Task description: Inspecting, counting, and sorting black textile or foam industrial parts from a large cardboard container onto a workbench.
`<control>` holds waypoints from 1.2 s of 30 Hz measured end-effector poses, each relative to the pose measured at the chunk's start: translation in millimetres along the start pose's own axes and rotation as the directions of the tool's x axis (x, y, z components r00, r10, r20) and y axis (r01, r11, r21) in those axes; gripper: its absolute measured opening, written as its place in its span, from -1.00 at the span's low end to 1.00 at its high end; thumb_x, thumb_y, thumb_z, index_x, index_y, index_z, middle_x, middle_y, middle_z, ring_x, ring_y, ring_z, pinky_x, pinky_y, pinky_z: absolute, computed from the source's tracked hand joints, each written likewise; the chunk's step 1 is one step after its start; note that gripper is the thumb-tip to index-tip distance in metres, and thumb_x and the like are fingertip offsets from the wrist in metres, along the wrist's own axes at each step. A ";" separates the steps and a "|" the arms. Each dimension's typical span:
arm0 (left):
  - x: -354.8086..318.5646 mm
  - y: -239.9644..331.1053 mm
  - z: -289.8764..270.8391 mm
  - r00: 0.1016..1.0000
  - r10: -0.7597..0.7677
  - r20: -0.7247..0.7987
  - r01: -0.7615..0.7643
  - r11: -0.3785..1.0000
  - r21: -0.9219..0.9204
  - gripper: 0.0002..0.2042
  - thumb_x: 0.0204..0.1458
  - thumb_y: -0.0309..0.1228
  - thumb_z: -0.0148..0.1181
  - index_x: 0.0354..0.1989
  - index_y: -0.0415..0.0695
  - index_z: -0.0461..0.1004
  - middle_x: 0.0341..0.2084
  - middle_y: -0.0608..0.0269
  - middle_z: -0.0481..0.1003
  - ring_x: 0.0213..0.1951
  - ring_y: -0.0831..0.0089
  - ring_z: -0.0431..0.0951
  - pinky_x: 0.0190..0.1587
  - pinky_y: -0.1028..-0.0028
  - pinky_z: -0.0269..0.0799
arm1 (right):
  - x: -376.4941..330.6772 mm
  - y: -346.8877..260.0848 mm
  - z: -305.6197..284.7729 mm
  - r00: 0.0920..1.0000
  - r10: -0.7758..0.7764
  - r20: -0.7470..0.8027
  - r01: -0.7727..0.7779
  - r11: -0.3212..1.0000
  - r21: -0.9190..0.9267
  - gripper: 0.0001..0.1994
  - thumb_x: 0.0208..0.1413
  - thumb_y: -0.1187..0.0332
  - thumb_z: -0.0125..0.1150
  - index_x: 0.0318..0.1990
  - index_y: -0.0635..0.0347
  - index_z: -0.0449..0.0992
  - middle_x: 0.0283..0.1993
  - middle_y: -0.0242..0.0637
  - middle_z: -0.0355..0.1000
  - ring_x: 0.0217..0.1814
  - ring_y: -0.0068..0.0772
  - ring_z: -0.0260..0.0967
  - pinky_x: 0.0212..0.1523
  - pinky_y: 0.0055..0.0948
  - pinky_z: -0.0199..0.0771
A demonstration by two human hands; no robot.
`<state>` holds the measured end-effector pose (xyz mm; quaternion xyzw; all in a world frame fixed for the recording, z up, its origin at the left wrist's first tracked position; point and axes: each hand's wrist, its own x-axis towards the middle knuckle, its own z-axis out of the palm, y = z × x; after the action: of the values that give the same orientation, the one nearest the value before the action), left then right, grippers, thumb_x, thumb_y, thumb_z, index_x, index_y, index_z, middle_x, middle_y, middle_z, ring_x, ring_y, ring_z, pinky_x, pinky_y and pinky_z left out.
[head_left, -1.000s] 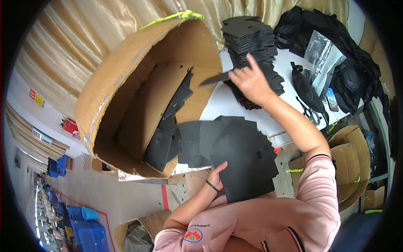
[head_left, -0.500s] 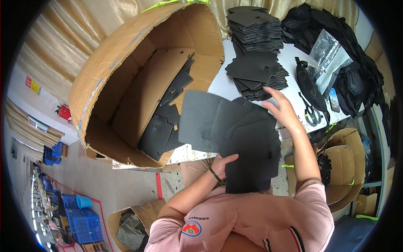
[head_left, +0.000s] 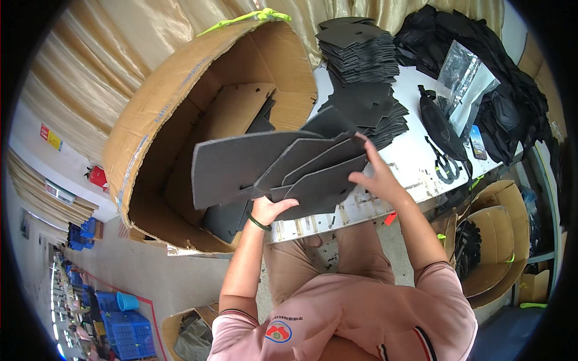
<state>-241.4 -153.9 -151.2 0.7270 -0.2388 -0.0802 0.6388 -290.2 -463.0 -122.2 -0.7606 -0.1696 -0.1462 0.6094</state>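
Note:
A fanned bundle of flat black sheets point(head_left: 235, 162) is held up in front of me, tilted, over the table's front edge and the open box. My left hand point(head_left: 269, 212) is closed on its lower edge, thumb on the near side and fingers hidden behind. At the bundle's right end, my right hand point(head_left: 380, 179) has its fingers at the upper corner and its thumb lower down, with the sheets' edge between them. Just beyond lies a loose pile of similar black sheets point(head_left: 361, 99). More black sheets point(head_left: 223, 219) lie inside the large cardboard box point(head_left: 153, 102).
A taller stack of black sheets point(head_left: 358, 51) stands at the back of the white table point(head_left: 409, 171). To the right are black-handled scissors point(head_left: 444, 165), a black pouch point(head_left: 442, 123), a clear plastic bag point(head_left: 463, 81) and black fabric point(head_left: 506, 66). Another carton point(head_left: 500, 240) stands low right.
The bundle has moved up and left, away from my body, and tilted. My left hand went with it. My right hand has come down from beside the pile to the bundle's right edge.

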 end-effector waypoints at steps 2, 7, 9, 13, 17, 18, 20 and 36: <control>-9.8 -14.1 -3.9 1.000 -0.013 -0.017 0.012 1.000 -0.003 -0.33 -0.34 -0.45 0.53 0.05 -0.22 0.35 -0.08 0.22 0.45 -0.05 0.41 0.43 0.05 0.39 0.34 | -16.2 36.3 9.2 1.000 0.002 0.031 0.002 0.992 -0.127 -0.22 -0.03 0.29 0.34 0.32 0.20 0.03 0.32 -0.02 0.06 0.39 -0.15 -0.03 0.33 -0.32 -0.01; -18.6 -7.0 3.0 0.994 0.029 -0.108 -0.042 0.993 -0.113 -0.25 -0.35 -0.46 0.54 0.11 -0.22 0.28 -0.04 0.20 0.42 -0.01 0.40 0.41 0.08 0.38 0.32 | -14.5 24.4 7.6 0.997 0.020 0.078 0.004 0.956 -0.292 -0.22 0.00 0.14 0.29 0.28 0.36 0.05 0.36 0.03 0.01 0.42 -0.09 -0.06 0.34 -0.29 -0.04; -18.7 -10.0 1.6 0.994 0.034 -0.106 -0.043 0.996 -0.083 -0.25 -0.34 -0.46 0.54 0.11 -0.22 0.28 -0.04 0.20 0.42 -0.01 0.39 0.40 0.08 0.38 0.31 | -6.6 14.3 7.2 0.998 -0.059 -0.025 0.052 0.972 -0.230 -0.22 0.00 0.15 0.29 0.29 0.35 0.05 0.34 0.01 0.04 0.41 -0.10 -0.03 0.34 -0.29 -0.03; -18.0 -6.0 4.5 0.996 0.068 -0.050 -0.070 0.997 -0.041 -0.27 -0.33 -0.46 0.53 0.10 -0.23 0.29 -0.04 0.20 0.42 0.00 0.40 0.40 0.09 0.38 0.30 | 17.5 -29.1 9.8 0.954 -0.248 -0.167 0.233 0.967 -0.100 -0.22 -0.04 0.23 0.33 0.29 0.29 0.05 0.32 -0.04 0.09 0.37 -0.13 0.05 0.32 -0.29 0.01; -19.5 -9.3 7.0 0.995 0.098 -0.020 -0.099 0.994 -0.050 -0.29 -0.33 -0.46 0.52 0.08 -0.24 0.30 -0.04 0.19 0.42 0.00 0.40 0.40 0.09 0.38 0.31 | 47.4 -97.1 18.0 0.897 -0.442 -0.028 0.425 0.877 -0.223 -0.24 -0.08 0.34 0.34 0.28 0.25 0.09 0.27 -0.07 0.17 0.30 -0.14 0.16 0.25 -0.33 0.16; -20.5 -5.5 7.9 0.997 0.078 -0.006 -0.078 0.996 -0.036 -0.31 -0.32 -0.47 0.52 0.06 -0.25 0.30 -0.04 0.19 0.42 -0.01 0.42 0.40 0.08 0.39 0.32 | 50.7 -108.4 23.1 0.894 -0.447 0.023 0.442 0.876 -0.194 -0.32 -0.06 0.41 0.30 0.25 0.18 0.15 0.14 -0.12 0.32 0.18 -0.15 0.29 0.18 -0.34 0.24; -21.0 -7.9 12.1 0.997 0.068 -0.035 -0.071 0.994 -0.088 -0.33 -0.31 -0.47 0.52 0.05 -0.25 0.31 -0.04 0.20 0.42 -0.02 0.44 0.40 0.07 0.41 0.33 | 52.5 -115.8 20.8 0.903 -0.397 0.166 0.429 0.860 -0.278 -0.54 -0.06 0.49 0.27 0.08 0.15 0.38 -0.06 -0.18 0.47 -0.04 -0.20 0.44 0.04 -0.39 0.38; 0.3 -16.8 20.2 0.995 0.031 -0.091 -0.045 0.986 -0.159 -0.54 -0.11 -0.56 0.35 0.00 -0.23 0.33 -0.16 0.28 0.48 -0.13 0.56 0.45 -0.03 0.49 0.39 | 46.8 -216.2 -85.5 0.532 -0.815 0.230 0.828 0.445 -0.341 -0.75 0.04 0.43 0.17 -0.10 0.25 0.47 -0.34 -0.25 0.45 -0.49 -0.49 0.27 -0.46 -0.44 0.25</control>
<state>-245.5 -170.8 -170.9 0.6712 -0.2169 -0.0551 0.7067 -343.7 -499.6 105.9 -0.6944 -0.4908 -0.4424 0.2851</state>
